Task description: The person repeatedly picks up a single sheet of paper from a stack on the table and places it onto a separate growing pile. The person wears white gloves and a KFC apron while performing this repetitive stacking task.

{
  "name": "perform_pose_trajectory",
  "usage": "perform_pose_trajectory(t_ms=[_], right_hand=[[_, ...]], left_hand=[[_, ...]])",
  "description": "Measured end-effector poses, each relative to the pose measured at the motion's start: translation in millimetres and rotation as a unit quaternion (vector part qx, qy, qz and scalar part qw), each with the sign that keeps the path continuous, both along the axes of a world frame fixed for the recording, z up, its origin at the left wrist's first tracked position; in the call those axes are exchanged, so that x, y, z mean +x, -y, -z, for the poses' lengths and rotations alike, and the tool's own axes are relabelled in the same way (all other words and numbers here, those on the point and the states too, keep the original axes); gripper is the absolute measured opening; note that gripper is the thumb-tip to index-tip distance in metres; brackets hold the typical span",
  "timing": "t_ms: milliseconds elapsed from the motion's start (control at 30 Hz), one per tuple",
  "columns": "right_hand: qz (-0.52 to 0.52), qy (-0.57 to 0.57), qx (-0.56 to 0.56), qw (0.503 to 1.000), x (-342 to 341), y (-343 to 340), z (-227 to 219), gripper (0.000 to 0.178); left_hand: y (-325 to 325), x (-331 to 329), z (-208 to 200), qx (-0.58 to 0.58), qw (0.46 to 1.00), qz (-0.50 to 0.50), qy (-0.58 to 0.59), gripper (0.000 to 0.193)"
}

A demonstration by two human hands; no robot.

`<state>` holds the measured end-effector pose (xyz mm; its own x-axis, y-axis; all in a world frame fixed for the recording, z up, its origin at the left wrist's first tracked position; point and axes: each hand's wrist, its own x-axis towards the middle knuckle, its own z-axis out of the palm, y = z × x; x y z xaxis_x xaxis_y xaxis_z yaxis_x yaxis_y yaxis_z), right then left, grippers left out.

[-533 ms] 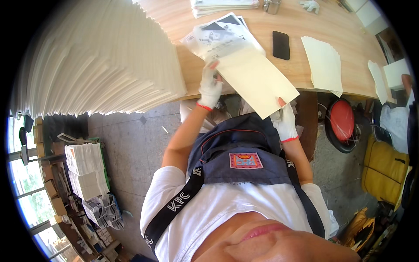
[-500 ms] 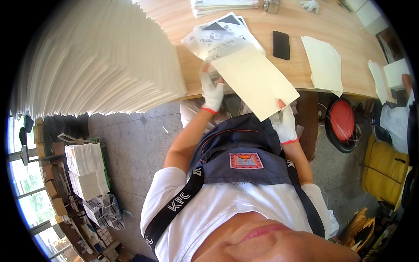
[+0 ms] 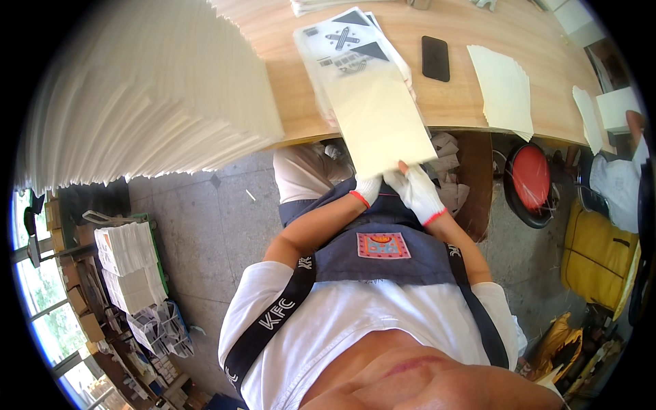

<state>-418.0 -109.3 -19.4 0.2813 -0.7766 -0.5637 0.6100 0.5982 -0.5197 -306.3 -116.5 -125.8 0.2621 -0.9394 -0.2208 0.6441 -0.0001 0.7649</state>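
Observation:
A cream sheet of paper (image 3: 379,126), perhaps several together, slants from the table edge toward my apron. Its far end appears to lie inside a clear plastic bag (image 3: 355,65) printed with dark crossed pencils and triangles. My right hand (image 3: 415,193), in a white glove with a red cuff, grips the paper's near edge, bare thumb on top and the other fingers beneath. My left hand (image 3: 368,190), gloved alike, is at the near left corner; its fingers are hidden under the paper. More printed bags (image 3: 400,61) lie underneath on the table.
A tall stack of white paper (image 3: 157,96) fills the table's left side. A black phone (image 3: 435,59) and a fanned pile of cream sheets (image 3: 502,92) lie to the right. Below are a red round stool (image 3: 529,179), a yellow bundle (image 3: 596,256) and a paper-laden cart (image 3: 130,266).
My left hand has moved from the bag's mouth down to the paper's near edge. My right hand has shifted left. The paper has turned straighter, and the bag lies flatter over its far end.

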Motion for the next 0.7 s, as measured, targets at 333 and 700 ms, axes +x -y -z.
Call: perform_pose_trajectory(t_ms=[333,700], right_hand=[[-0.206,-0.005,-0.131,0.97,22.5,46.3,5.7,0.035],[-0.343,-0.628,-0.587,0.38,75.4,60.9,-6.8,0.016]], left_hand=[[-9.5,61.0,-37.9,0.213,0.954,0.208,-0.003,0.023],[-9.5,115.6,-83.7,0.162,0.961,0.171,0.145,0.02]])
